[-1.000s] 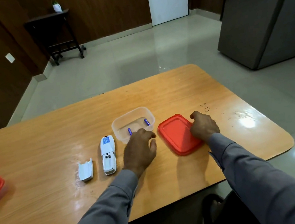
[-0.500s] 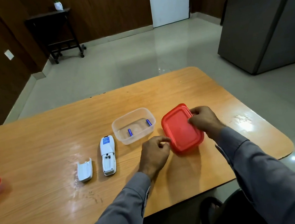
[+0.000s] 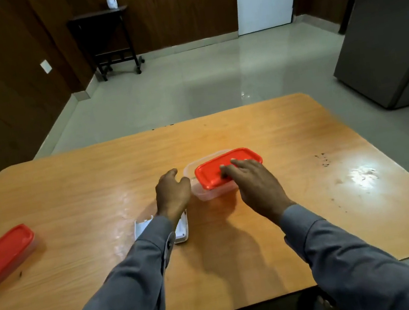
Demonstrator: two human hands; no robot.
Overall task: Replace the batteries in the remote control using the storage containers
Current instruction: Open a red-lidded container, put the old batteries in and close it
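Note:
A clear plastic container (image 3: 205, 194) stands mid-table with a red lid (image 3: 235, 161) lying on top of it, shifted slightly right of the rim. My right hand (image 3: 252, 185) rests its straight fingers flat on the lid. My left hand (image 3: 173, 192) sits against the container's left side, thumb toward its wall, fingers relaxed. The batteries inside are hidden by the lid. Under my left forearm the white remote control (image 3: 182, 229) and its battery cover (image 3: 141, 225) lie partly covered by the sleeve.
A second container with a red lid (image 3: 3, 254) stands at the table's left edge. The wooden table (image 3: 308, 192) has a scuffed, glossy patch at the right. Beyond it are a tiled floor, a dark side table and a grey cabinet.
My right hand carried the red lid left from the tabletop onto the clear container. My left hand moved up beside the container. The camera view shifted, so the remote now lies under my left arm.

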